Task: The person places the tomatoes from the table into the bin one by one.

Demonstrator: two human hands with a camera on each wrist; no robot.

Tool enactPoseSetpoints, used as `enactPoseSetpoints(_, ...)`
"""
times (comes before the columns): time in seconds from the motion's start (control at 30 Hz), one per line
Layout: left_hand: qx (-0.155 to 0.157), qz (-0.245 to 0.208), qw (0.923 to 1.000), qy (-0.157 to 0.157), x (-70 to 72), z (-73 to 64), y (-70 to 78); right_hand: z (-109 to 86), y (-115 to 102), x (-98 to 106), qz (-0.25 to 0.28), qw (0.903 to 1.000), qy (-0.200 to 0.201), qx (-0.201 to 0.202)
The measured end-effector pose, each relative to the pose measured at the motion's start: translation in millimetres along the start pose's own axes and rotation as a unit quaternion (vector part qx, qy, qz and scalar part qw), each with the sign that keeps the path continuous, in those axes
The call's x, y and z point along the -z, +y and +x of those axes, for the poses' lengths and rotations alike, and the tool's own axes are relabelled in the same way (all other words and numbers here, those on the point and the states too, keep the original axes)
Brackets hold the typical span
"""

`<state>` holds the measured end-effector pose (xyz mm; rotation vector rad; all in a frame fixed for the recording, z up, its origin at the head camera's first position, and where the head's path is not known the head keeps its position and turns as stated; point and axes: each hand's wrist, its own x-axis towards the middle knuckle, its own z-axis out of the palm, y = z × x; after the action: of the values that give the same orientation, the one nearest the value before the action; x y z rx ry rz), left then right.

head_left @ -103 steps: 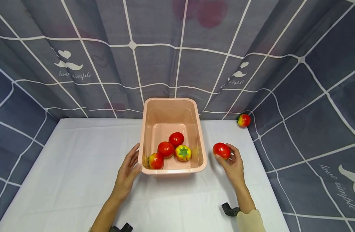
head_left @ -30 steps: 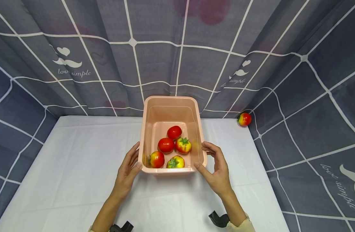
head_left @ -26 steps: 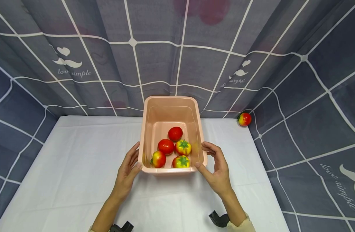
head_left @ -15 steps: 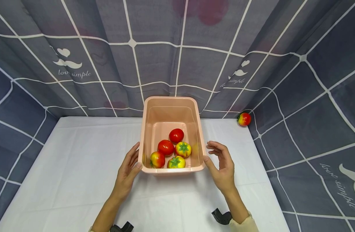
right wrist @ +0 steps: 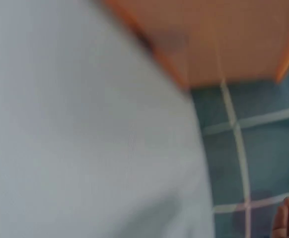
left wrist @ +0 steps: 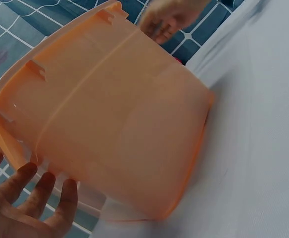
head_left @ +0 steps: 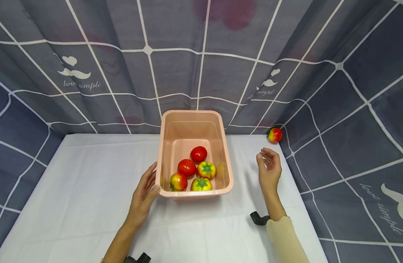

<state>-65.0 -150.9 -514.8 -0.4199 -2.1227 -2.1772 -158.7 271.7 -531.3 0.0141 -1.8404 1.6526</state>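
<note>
A pink plastic bin [head_left: 168, 146] stands at the back middle of the table, holding several red and yellow tomatoes [head_left: 187, 168]. My left hand [head_left: 143, 197] grips the bin's near left corner, thumb at the rim and fingers along the outer wall. In the left wrist view those fingers [left wrist: 45, 193] lie spread against the bin's side [left wrist: 119, 114]. To the right of the bin, my right hand [head_left: 270, 170] is over the table, fingers loosely bent with nothing in them. Just beyond it, one red-yellow tomato [head_left: 275, 135] lies at the table's back right corner.
White cloth covers the table [head_left: 96, 182]. A grey checked curtain [head_left: 178, 73] rises behind the table and along both sides, close to the bin's back and the lone tomato. Black wrist mounts [head_left: 259, 218] sit on both wrists.
Earlier my right hand held a tomato beside the bin; a fifth one now lies inside. The right hand then touched the bin's right rim, released it and moved right toward the lone tomato.
</note>
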Motion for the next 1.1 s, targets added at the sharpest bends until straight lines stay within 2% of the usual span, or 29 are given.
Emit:
enactPoseSetpoints(0.13, 0.002, 0.0, 1.0, 0.002, -0.1, 0.1, 1.5, 23.5, 29, 8, -0.077, 0.9946, 0.026, -0.065)
enactPoseSetpoints(0.23, 0.004, 0.0, 1.0, 0.001, 0.3, 0.2, 1.3, 39.4, 46, 11, -0.128, 0.9874, 0.036, -0.087)
enactPoseSetpoints(0.4, 0.0, -0.002, 1.0, 0.0, 0.3, 0.0, -0.4, 63.6, 66, 14, -0.18, 0.9778, 0.066, -0.083)
enactPoseSetpoints(0.63, 0.001, -0.005, 1.0, -0.002, 0.0, 0.2, 3.8, 89.6, 77, 15, -0.247, 0.9599, 0.111, -0.074)
enactPoseSetpoints(0.8, -0.003, -0.009, 0.9999, -0.006, 0.1, -0.1, 5.1, 104.5, 83, 17, -0.265, 0.956, 0.1, -0.075)
enactPoseSetpoints(0.9, -0.005, -0.003, 1.0, -0.005, 1.2, -1.6, 3.2, 113.0, 88, 18, -0.273, 0.9537, 0.089, -0.09)
enactPoseSetpoints(1.1, -0.002, -0.003, 1.0, -0.005, 1.8, -3.3, 0.6, 126.5, 92, 20, -0.305, 0.9424, 0.064, -0.122)
